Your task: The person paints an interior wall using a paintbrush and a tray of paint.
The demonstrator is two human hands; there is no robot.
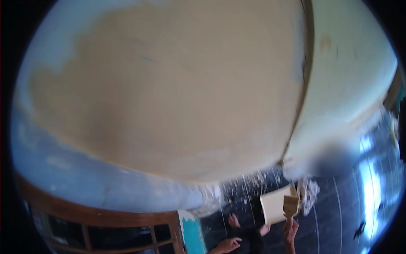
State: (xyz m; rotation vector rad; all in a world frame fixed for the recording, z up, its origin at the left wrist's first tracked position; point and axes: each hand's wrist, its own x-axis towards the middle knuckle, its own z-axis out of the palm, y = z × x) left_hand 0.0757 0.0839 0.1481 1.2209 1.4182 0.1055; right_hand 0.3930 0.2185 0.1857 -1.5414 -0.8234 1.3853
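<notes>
**Head view.** The right hand (pixel 291 230) was seen closed around the handle of a brush (pixel 291 205), with the bristles turned upward, near the lower edge of the frame. The brush was held at the right edge of a pale square board (pixel 272 207); contact could not be told. The left hand (pixel 228 244) was held lower, its fingers loosely spread, near two bare feet (pixel 233 220) on the dark tiled floor (pixel 338 203). A tan patch (pixel 169 93) was spread across the blue wall (pixel 84 178).

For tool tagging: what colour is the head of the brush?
Pale tan, on the brush held in the right hand; the head view shows it.
</notes>
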